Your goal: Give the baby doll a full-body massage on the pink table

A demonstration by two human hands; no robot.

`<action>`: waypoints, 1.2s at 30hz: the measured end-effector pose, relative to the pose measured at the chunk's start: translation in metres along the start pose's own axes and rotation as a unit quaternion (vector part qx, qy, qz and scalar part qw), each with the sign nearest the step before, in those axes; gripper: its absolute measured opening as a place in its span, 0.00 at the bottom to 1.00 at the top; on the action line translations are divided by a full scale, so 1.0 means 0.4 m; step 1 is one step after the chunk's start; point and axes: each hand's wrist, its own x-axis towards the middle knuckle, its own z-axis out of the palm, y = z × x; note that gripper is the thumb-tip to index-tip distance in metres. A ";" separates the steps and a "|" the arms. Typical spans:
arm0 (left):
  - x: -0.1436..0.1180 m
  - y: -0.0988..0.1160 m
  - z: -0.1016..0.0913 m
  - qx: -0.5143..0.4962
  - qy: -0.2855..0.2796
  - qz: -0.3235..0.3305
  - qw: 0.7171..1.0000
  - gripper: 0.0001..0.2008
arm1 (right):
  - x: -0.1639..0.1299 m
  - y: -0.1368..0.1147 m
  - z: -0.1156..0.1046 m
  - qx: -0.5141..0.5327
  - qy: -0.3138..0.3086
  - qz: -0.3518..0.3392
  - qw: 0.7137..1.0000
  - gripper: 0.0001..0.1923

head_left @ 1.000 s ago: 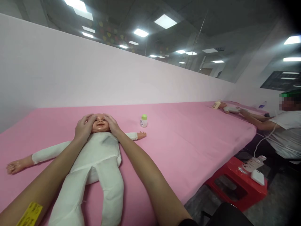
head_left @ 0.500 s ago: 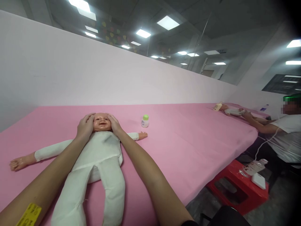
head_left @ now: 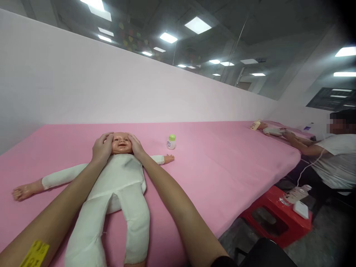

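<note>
Both forearms are bare, without sleeves. A yellow sticker with dark printed marks sits on the left forearm, near the elbow.

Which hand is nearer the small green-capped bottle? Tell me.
Right. The right hand rests on the doll's head on the side toward the bottle; the left hand is on the far side.

Two dolls — one green-capped bottle — one red stool — two people.
</note>
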 end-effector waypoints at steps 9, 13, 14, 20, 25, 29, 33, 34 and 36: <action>-0.007 0.006 -0.004 -0.005 0.001 -0.007 1.000 0.24 | 0.004 0.010 0.000 0.022 -0.018 0.020 0.999 0.18; -0.002 -0.004 0.000 -0.008 0.009 0.004 1.000 0.21 | 0.017 0.024 -0.002 0.027 -0.003 0.003 1.000 0.16; -0.004 -0.003 -0.001 -0.011 0.007 0.003 1.000 0.22 | 0.017 0.024 -0.003 0.030 -0.003 0.003 1.000 0.16; -0.018 0.012 -0.011 -0.030 -0.005 -0.003 1.000 0.26 | -0.006 0.006 0.000 0.038 -0.021 0.013 0.999 0.19; -0.003 -0.012 -0.005 -0.031 0.000 0.017 0.999 0.22 | 0.002 0.022 0.005 0.058 -0.005 0.014 0.998 0.16; -0.005 -0.020 -0.006 -0.045 0.000 0.019 0.999 0.24 | 0.011 0.038 0.004 0.072 0.002 0.010 0.997 0.17; -0.019 -0.017 -0.014 -0.060 -0.005 -0.006 0.998 0.28 | -0.004 0.026 0.003 0.057 -0.018 0.000 0.998 0.17; -0.021 -0.018 -0.015 -0.064 -0.006 -0.007 0.998 0.28 | -0.008 0.021 0.003 0.051 -0.022 0.002 0.998 0.18; -0.019 -0.024 -0.013 -0.063 -0.003 0.003 0.998 0.26 | -0.016 0.012 0.005 0.042 -0.027 0.008 0.999 0.19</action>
